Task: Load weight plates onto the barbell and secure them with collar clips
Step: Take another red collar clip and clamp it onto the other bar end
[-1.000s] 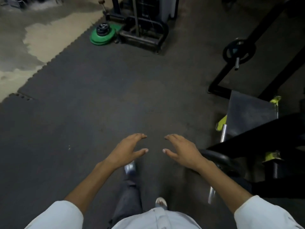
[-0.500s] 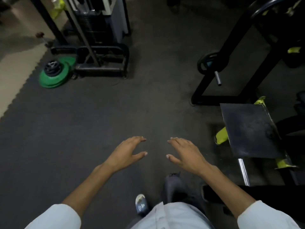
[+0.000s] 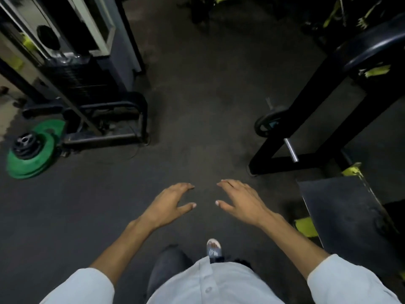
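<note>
My left hand point(image 3: 168, 205) and my right hand point(image 3: 243, 201) hover side by side over the dark rubber floor, palms down, fingers spread, holding nothing. A stack of green weight plates point(image 3: 28, 162) with smaller black plates point(image 3: 26, 142) on top lies on the floor at the far left. At the right, a black plate point(image 3: 266, 126) sits on a chrome bar end point(image 3: 291, 149) that sticks out from a black rack frame point(image 3: 306, 99). No collar clip is visible.
A cable machine with a black weight stack point(image 3: 83, 77) and floor frame point(image 3: 122, 119) stands at the left rear. A dark flat bench pad point(image 3: 341, 209) with yellow-green brackets is at the right. My foot point(image 3: 213, 249) is below my hands.
The view has moved forward across the floor: the green plates, the machine and the rack have all come closer. Both hands keep the same empty, spread pose.
</note>
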